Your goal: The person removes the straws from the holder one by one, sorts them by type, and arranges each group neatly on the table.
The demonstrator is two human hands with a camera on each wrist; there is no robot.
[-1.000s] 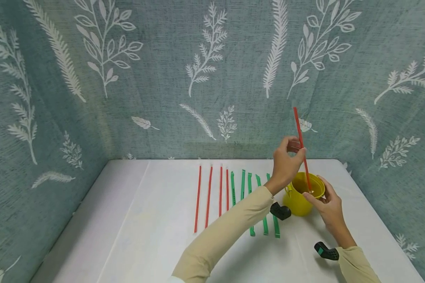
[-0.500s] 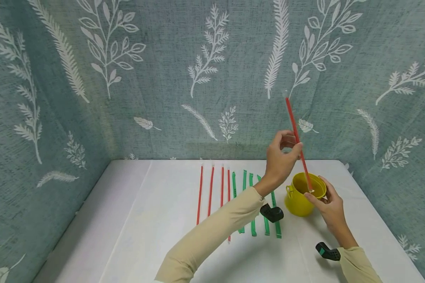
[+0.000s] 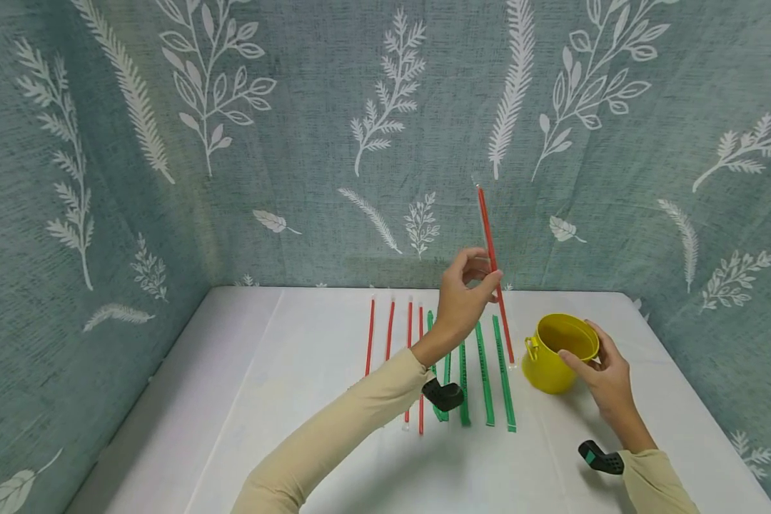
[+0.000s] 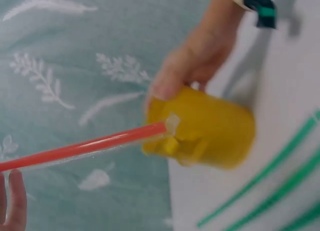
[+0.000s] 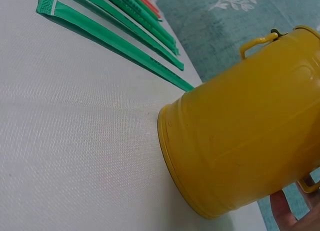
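My left hand [image 3: 465,296] pinches a red straw in a clear wrapper [image 3: 493,260] near its middle, holding it nearly upright in the air. The straw's lower end hangs left of a yellow metal bucket [image 3: 548,368]. In the left wrist view the wrapped lower tip [image 4: 172,125] overlaps the bucket. My right hand [image 3: 607,375] grips the bucket by its rim on the right side, thumb over the near edge. The bucket stands upright on the table, with a small handle loop [image 5: 257,42] on its side.
Several green-wrapped straws [image 3: 504,375] lie in a row left of the bucket. Further left lie several red straws [image 3: 370,335], partly behind my left forearm. The white table [image 3: 276,378] ends at a leaf-patterned cloth [image 3: 321,143] at the back and sides.
My left hand has drawn the red straw out of the bucket's mouth and carried it left, over the green straws. My right hand stays on the bucket.
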